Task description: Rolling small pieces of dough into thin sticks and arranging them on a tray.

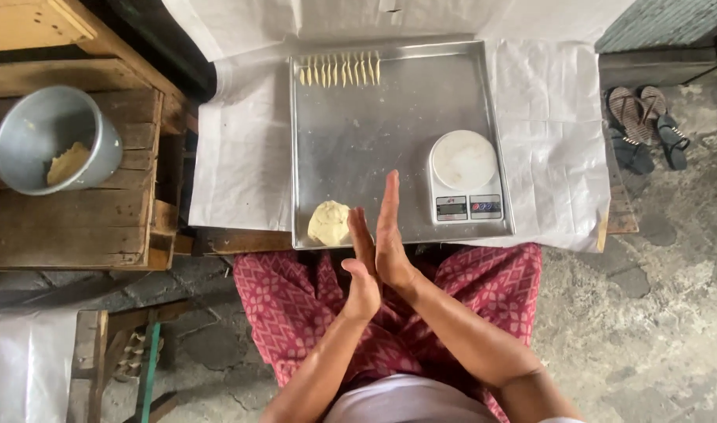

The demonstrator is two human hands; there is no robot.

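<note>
Pressed palm to palm, left hand (361, 266) and right hand (391, 235), hiding whatever lies between them, perhaps dough. Near edge of metal tray (350, 141) covered by the fingers. Scale (463, 178) display too small to read. Forearms cut off at bottom edge.

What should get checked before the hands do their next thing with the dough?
1. Palms pressed flat together, left hand against right hand: ok.
2. Dough piece between the palms: cannot tell, the palms hide it.
3. Pale round dough lump close by on the shiny rectangular metal tray: ok.
4. Free space on the tray below the row of thin pale dough sticks: ok.
5. Small white digital kitchen scale, its round plate bare: ok.
6. Grey metal bowl upright on the wooden crate, some dough inside: ok.
</note>
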